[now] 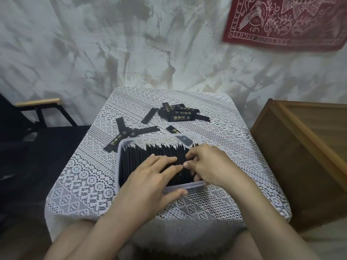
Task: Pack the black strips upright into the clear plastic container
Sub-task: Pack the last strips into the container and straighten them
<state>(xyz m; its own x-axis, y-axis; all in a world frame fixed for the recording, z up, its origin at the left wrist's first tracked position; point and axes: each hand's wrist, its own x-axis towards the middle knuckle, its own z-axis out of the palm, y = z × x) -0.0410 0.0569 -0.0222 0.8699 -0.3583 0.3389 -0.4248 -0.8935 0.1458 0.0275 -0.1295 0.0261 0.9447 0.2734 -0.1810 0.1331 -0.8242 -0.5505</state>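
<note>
A clear plastic container (120, 162) stands on the lace-covered table, packed with a row of upright black strips (150, 151). My left hand (150, 177) lies flat on the tops of the strips, fingers straight, with its thumb along the container's near rim. My right hand (208, 166) sits at the right end of the row, fingers curled down among the strips and pinching them. Loose black strips lie flat behind the container: a pile (180, 114) at the back, a crossed group (127, 134) at the left, and one short strip (173, 129) near the far rim.
The small table (78, 184) wears a white lace cloth. A wooden crate (304, 151) stands close on the right. A black chair with a wooden armrest (37, 102) is at the left. My knees are under the table's front edge.
</note>
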